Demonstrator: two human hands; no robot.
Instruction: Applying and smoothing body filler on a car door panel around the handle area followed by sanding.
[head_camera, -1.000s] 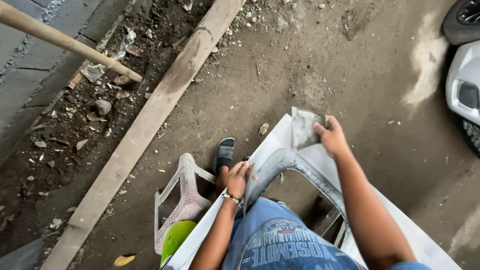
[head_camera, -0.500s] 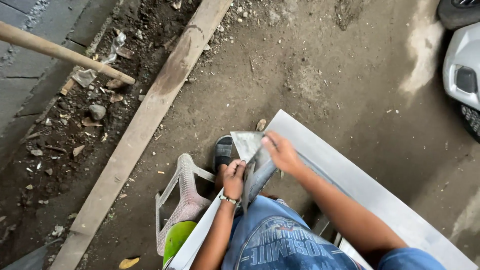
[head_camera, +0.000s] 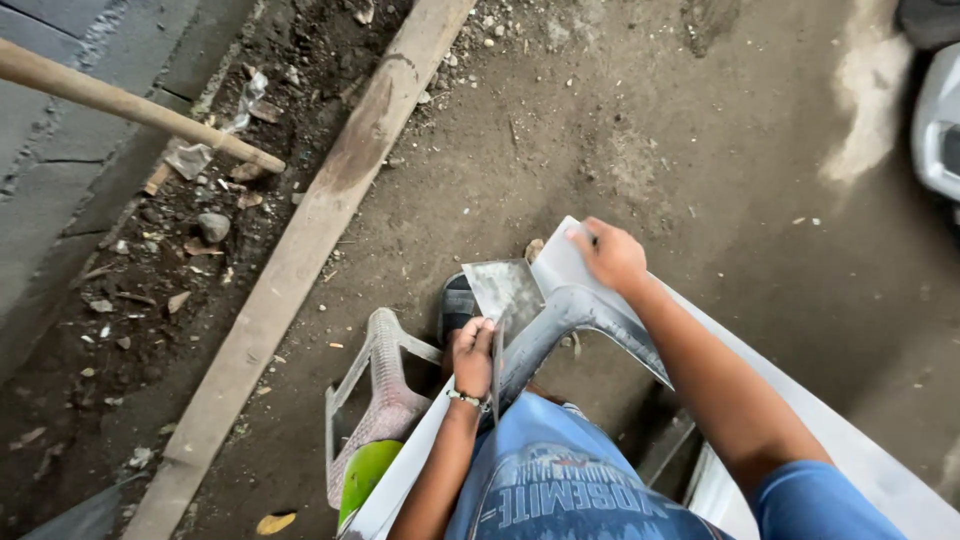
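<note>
A thin grey metal sheet (head_camera: 860, 460) lies across my lap and runs off to the lower right. A bent strip of it (head_camera: 560, 320) curls up between my hands, and a dull square flap (head_camera: 505, 288) stands beside it. My left hand (head_camera: 472, 355) is closed on the sheet's near edge by the flap; something thin and dark sticks down from the fist, and I cannot tell what it is. My right hand (head_camera: 612, 255) grips the far pale corner of the sheet (head_camera: 560, 262), arm stretched forward.
A pale plastic chair (head_camera: 378, 400) stands under me on the dirt floor, with a green object (head_camera: 365, 475) beside it. A dark sandal (head_camera: 458, 305) shows below the flap. A long wooden plank (head_camera: 300, 260), a wooden pole (head_camera: 130, 105), rubble (head_camera: 190, 230) and a white vehicle (head_camera: 935, 120) surround me.
My right hand pulled a piece of the sheet back toward my left hand, then moved out again to the sheet's far corner. The flap now stands next to my left hand.
</note>
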